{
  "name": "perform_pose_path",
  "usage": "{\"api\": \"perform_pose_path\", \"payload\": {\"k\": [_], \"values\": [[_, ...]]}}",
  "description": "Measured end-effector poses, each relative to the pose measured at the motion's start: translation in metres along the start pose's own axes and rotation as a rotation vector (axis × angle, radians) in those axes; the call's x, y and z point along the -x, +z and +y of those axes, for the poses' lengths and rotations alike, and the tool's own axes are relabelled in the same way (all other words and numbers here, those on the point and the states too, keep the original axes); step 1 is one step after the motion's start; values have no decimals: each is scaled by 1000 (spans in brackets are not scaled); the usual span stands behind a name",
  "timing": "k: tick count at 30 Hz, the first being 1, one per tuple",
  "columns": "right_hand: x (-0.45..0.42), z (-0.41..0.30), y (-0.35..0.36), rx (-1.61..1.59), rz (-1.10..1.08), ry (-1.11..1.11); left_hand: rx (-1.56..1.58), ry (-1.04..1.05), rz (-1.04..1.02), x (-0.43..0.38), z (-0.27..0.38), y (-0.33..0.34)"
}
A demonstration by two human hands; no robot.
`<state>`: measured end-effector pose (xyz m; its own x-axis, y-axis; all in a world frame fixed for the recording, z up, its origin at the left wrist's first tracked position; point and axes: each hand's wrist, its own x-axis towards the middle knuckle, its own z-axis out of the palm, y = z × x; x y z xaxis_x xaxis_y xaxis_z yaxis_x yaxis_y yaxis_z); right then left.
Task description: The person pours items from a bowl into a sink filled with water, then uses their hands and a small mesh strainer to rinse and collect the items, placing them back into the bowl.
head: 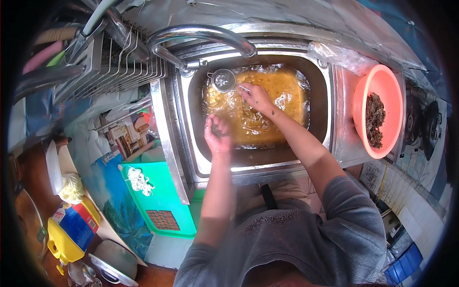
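A stainless-steel sink (317, 118) lies before me, holding rippling, yellow-brown water (287, 111). My right hand (255, 97) grips the thin handle of a small round mesh strainer (223, 80). The strainer is level above the water near the back left of the basin, and light glints in its mesh. Over the left part of the basin, my left hand (217, 135) is turned palm up with its fingers curled around a small dark clump (216, 130). Dark flecks stick to my right hand and wrist. What lies under the water cannot be made out.
A curved chrome faucet (204, 32) arches over the sink's back left. To the right stands a coral plastic bowl (391, 107) with a dark, stringy mass (375, 120). A wire rack (129, 61) is at upper left, above a green plastic board or lid (154, 201) and a yellow jug (70, 233).
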<state>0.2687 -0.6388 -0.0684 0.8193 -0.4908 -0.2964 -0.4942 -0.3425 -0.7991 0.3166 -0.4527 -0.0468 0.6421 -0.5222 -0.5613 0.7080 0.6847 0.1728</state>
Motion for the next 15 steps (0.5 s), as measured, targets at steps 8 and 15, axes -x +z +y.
{"api": "perform_pose_path", "payload": {"k": [8, 15], "values": [[18, -4, 17, 390, 116, -358, -56, 13, 21, -1, -2, -1], [62, 19, 15, 250, -110, -391, -142, 67, 0, -2, -5, 0]]}}
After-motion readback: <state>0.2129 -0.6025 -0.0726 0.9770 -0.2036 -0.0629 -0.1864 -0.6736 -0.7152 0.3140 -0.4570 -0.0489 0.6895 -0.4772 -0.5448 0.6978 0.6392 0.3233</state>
